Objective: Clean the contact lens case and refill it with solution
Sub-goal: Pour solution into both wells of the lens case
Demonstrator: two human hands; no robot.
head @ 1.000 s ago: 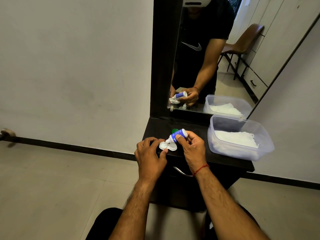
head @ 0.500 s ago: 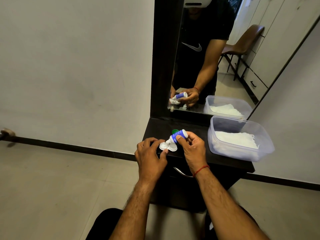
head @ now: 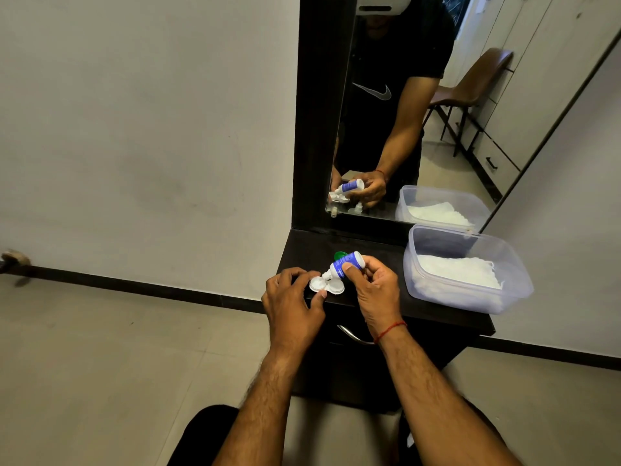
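The white plastic twin-well contact lens case (head: 326, 285) is positioned on the front left part of the dark wooden dresser top (head: 376, 253), just in front of a green round cap (head: 340, 255) that is set down on the same surface. The case is steadied at its left edge by the fingertips of the left hand (head: 291, 306), which pinch it lightly rather than enclose it. The small white solution bottle with a blue label (head: 344, 266) is grasped between the thumb and fingers of the right hand (head: 371, 290) and is tilted nozzle-down, the tip being directed at the left well. Whether liquid is flowing cannot be determined at this resolution. For a clean fill, the nozzle should be kept just above the well without being touched to the plastic, and the bottle should be squeezed gently so that the shallow well is not overflowed. The case should be held flat against the surface until both wells are filled. A clear plastic container holding white tissue (head: 470, 264) is available well to the right, should spilled drops need to be blotted.
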